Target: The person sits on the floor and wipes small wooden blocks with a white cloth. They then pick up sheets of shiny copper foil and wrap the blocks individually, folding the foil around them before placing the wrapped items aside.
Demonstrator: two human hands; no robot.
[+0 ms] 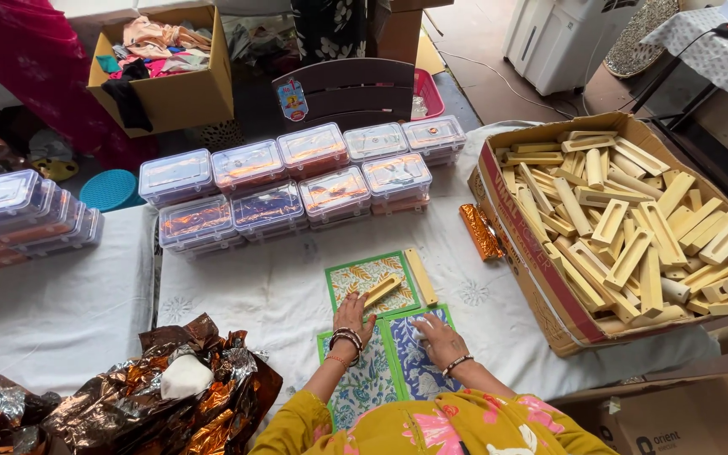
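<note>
Desk (238, 303), white cloth. Your left hand (352, 318) lies flat, fingers spread, on a green patterned card (355, 278), fingertips touching a wooden block (381, 290) that rests on it. Your right hand (436, 339) presses, loosely closed, on a blue card (419, 371); whether it holds anything, you cannot tell. Done, by the look: rows of filled clear boxes (297, 181) behind. Left: a carton (532, 278) heaped with blocks, at right.
</note>
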